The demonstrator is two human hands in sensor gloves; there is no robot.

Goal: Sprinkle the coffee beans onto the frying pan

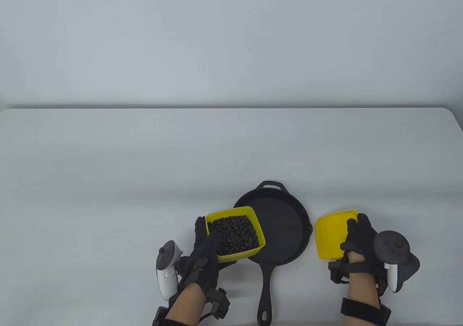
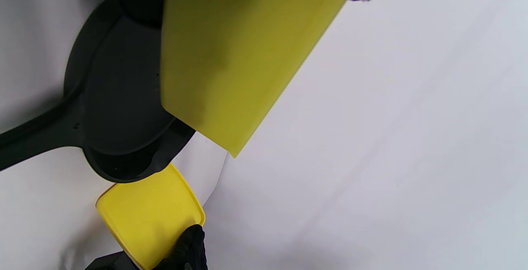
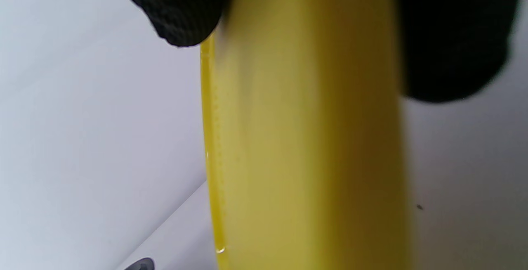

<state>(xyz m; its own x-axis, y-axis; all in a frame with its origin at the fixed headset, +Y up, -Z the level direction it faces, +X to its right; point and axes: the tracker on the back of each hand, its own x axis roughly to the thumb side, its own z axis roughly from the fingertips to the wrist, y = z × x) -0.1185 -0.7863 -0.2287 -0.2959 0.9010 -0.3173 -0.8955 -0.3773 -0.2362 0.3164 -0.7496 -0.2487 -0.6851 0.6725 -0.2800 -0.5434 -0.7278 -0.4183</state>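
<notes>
A black cast-iron frying pan (image 1: 284, 228) lies on the table, handle toward me; its inside shows no beans. It also shows in the left wrist view (image 2: 119, 109). My left hand (image 1: 206, 246) grips a yellow square tub (image 1: 253, 252) full of dark coffee beans (image 1: 234, 234), held over the pan's left rim. The tub's underside fills the left wrist view (image 2: 231, 55). My right hand (image 1: 358, 239) holds the tub's yellow lid (image 1: 331, 234) just right of the pan. The lid shows edge-on in the right wrist view (image 3: 305, 138) and in the left wrist view (image 2: 144, 214).
The white table (image 1: 144, 159) stretches far back to a pale wall. The pan's long handle (image 1: 266, 293) points to the front edge between my hands. A small helper handle (image 1: 269, 184) sits at the pan's far side.
</notes>
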